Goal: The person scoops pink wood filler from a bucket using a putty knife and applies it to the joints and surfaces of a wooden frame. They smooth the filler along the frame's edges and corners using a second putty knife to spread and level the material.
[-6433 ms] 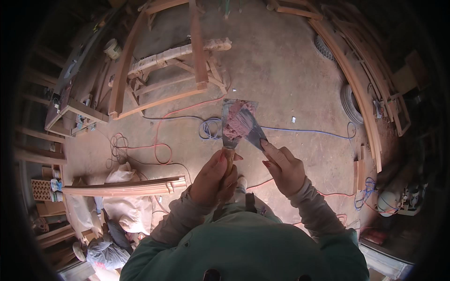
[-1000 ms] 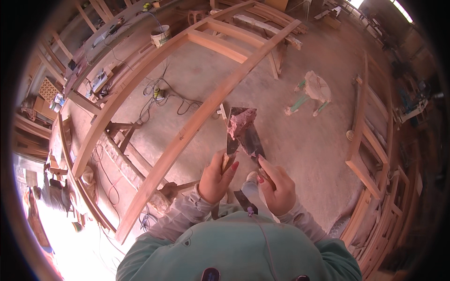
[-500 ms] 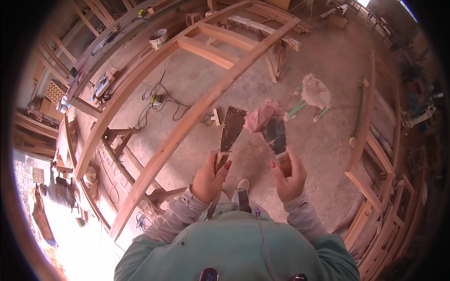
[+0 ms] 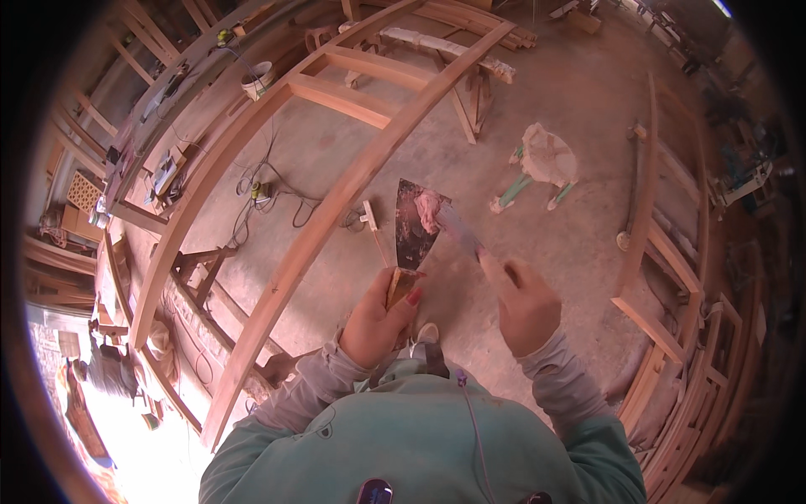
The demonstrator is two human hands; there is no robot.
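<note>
Head view. My left hand (image 4: 378,319) is closed around the wooden handle of a putty knife (image 4: 411,239), whose dark, smeared blade fans out beyond my fingers, pointing away from me. My right hand (image 4: 527,309) is curled in a fist about a second putty knife (image 4: 460,228); its handle is hidden within the grip, and its blurred blade slants from the fist toward the first blade. A lump of pink putty (image 4: 427,210) lies on the left-hand knife near its far end, ahead of and between both hands, with the tip of the right-hand blade against it. Beyond and to the left of my left hand stretches a long wooden frame (image 4: 275,290) with crosspieces; past its far side, farther left, stands a white bucket (image 4: 256,82). Ahead of my right hand, well apart from it, is a green-legged stool (image 4: 550,160) on the concrete floor (image 4: 579,244). A second wooden frame (image 4: 648,326) lies to that hand's right.
</note>
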